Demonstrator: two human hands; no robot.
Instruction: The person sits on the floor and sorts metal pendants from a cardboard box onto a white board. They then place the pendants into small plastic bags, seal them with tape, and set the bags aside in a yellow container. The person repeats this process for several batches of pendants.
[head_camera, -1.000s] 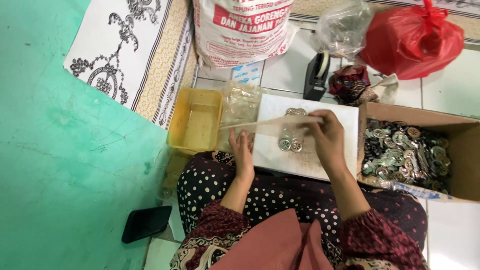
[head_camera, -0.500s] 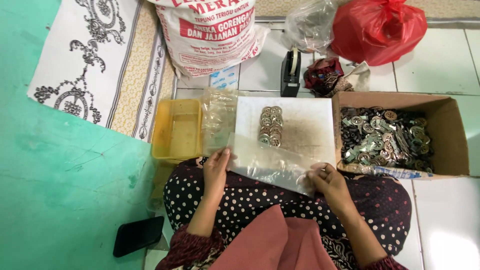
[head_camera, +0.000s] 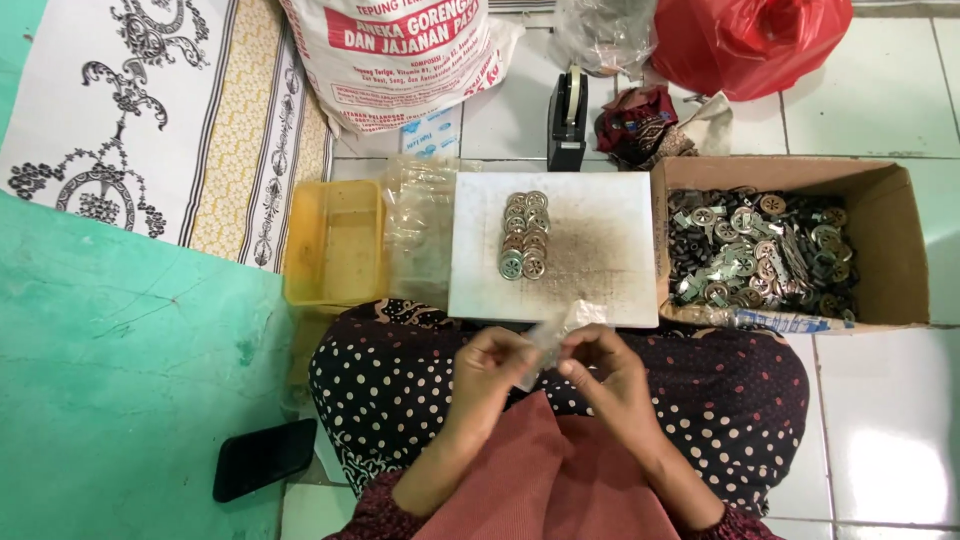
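While both hands pinch it over my lap, the clear bag (head_camera: 548, 338) sits between left hand (head_camera: 497, 362) and right hand (head_camera: 603, 368), fingers closed narrow on its top edge. Likely light, limp, slippery film; grip the mouth edges. Discs (head_camera: 524, 236) wait on the board (head_camera: 600, 270).

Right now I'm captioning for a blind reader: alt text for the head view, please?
Both hands, left hand and right hand, pinch a small clear plastic bag over a dotted lap. Ahead, a white board carries rows of metal discs, between a yellow tub and a cardboard box of metal parts.
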